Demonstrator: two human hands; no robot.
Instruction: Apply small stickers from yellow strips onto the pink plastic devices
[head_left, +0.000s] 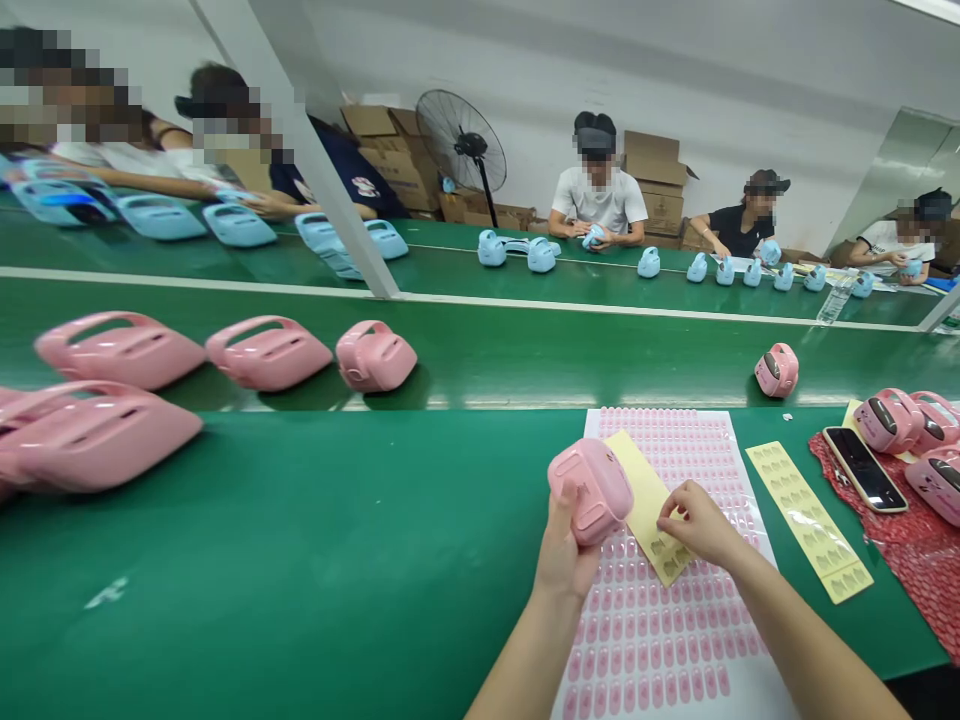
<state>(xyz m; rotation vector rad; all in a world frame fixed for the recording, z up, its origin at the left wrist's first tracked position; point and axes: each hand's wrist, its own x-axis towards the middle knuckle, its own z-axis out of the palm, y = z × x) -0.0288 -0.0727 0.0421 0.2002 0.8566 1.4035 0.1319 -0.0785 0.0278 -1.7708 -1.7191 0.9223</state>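
My left hand (564, 555) is wrapped round a pink plastic housing (592, 490) with rounded corners, held up over the sheet. The fingers of my right hand (694, 520) are pinched together at a yellow sticker strip (645, 490), close to its few dark stickers near the lower end. Whether a sticker is between those fingertips is too small to tell. Beneath both hands lies a large white sheet (652, 650) covered with rows of small pink oval stickers. A second yellow strip (810, 520), with clear stickers on it, lies to the right.
Several pink housings (375, 358) stand at the left; another (777, 371) stands beyond the sheet. A phone (865, 470) and more pink housings rest on red bubble wrap (911, 560) at right. Across a white divider rail (525, 303), several people handle light blue housings (541, 255).
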